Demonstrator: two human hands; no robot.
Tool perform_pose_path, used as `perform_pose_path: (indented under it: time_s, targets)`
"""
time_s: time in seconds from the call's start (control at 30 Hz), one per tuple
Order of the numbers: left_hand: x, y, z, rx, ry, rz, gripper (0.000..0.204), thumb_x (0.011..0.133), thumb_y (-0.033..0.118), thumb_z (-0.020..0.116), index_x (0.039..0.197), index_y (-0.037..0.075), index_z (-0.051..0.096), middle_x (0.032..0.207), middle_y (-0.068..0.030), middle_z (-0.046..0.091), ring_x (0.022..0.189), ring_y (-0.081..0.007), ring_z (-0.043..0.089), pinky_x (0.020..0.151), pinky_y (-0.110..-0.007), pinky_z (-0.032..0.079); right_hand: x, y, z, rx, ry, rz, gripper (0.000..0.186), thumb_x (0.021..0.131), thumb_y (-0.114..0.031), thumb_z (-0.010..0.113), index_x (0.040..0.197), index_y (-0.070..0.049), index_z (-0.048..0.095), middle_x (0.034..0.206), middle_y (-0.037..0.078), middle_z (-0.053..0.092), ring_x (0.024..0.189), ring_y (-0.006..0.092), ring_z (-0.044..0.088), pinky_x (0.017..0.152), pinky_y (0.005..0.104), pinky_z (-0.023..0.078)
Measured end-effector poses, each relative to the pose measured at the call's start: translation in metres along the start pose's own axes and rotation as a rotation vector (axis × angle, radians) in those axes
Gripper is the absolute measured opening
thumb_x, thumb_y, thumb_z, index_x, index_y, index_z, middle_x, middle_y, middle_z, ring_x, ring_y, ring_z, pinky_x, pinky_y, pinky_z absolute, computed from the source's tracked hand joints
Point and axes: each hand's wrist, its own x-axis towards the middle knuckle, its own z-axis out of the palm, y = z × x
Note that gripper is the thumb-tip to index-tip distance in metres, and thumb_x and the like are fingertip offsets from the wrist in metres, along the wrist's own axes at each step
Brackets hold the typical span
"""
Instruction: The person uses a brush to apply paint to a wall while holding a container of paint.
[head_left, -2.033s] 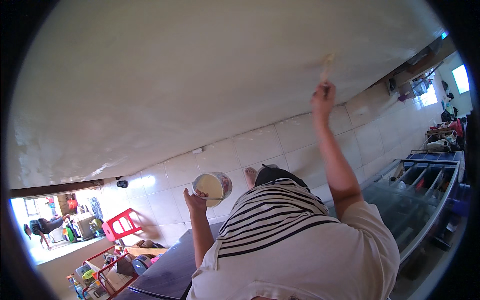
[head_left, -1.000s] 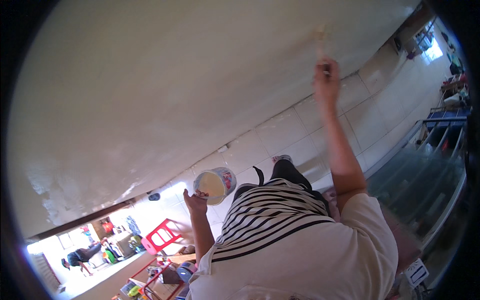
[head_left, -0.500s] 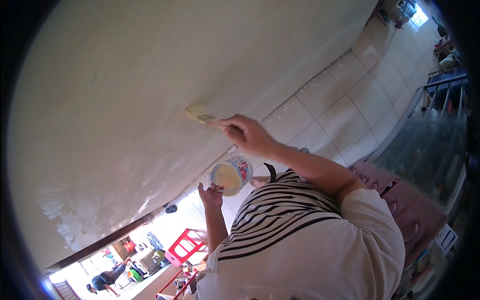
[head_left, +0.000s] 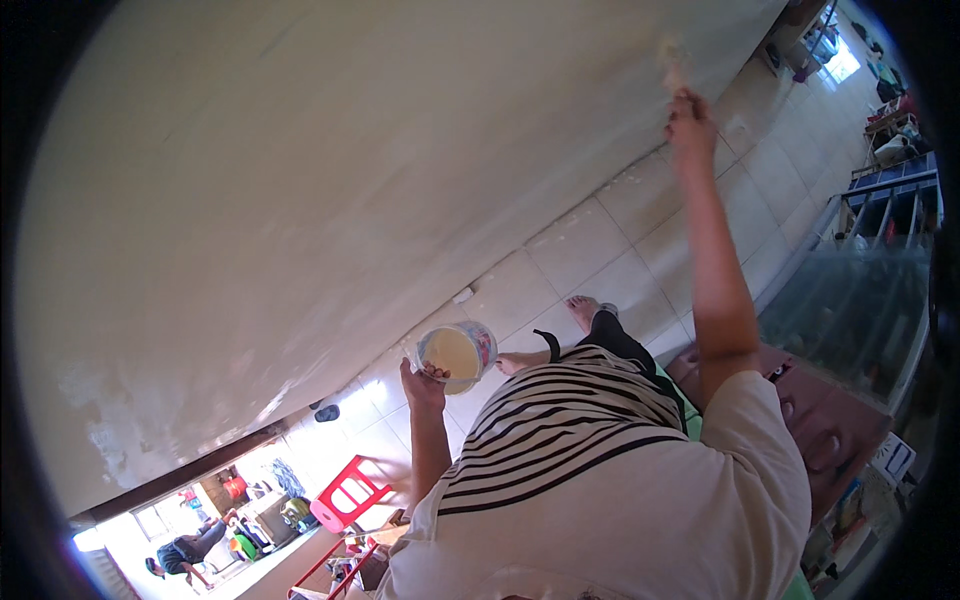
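Observation:
My right arm stretches far out to the upper right, and my right hand (head_left: 690, 120) is closed round the handle of a paintbrush (head_left: 675, 72). Pale, blurred bristles meet the large cream wall (head_left: 350, 150) near its lower edge. Lower down, my left hand (head_left: 424, 388) grips the rim of a small plastic bucket (head_left: 484, 341) with a printed side, fingers hooked over the edge. Cream-coloured paint (head_left: 452, 354) shows inside the bucket, which tilts toward the wall.
Light floor tiles (head_left: 585, 240) run along the wall's base, with my bare feet on them. A red plastic stool (head_left: 350, 494) stands at lower left, near a doorway where another person (head_left: 185, 552) bends over. Glass-topped furniture (head_left: 840, 310) and a pinkish-brown panel are on the right.
My right hand has swept the brush from the middle of the wall far up and to the right, straightening the arm. My left hand still holds the bucket in nearly the same place.

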Motion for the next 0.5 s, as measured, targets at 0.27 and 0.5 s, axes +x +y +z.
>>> perform_pose_path:
  time_s: [0.27,0.5]
  targets:
    - [-0.004,0.003,-0.018,-0.007,0.029,0.022,0.052,0.091,0.056,0.039,0.07,0.008,0.044,0.057,-0.0043,0.042,0.054,-0.0225,0.045,0.062,-0.041,0.043,-0.215,0.067,0.108,-0.141,-0.414,-0.215,0.024,0.093,-0.014,0.059,0.113,-0.006,0.048,0.086,0.001,0.05,0.066,0.0057,0.046,0.055,0.0209,0.042]
    - [-0.015,0.004,-0.026,-0.035,0.031,0.014,0.052,0.091,0.056,0.038,0.074,0.007,0.045,0.057,-0.0041,0.043,0.055,-0.0227,0.045,0.065,-0.041,0.043,-0.277,0.036,0.097,-0.132,-0.779,-0.157,0.024,0.093,-0.012,0.058,0.115,-0.003,0.054,0.08,0.001,0.053,0.064,0.006,0.045,0.057,0.022,0.04]
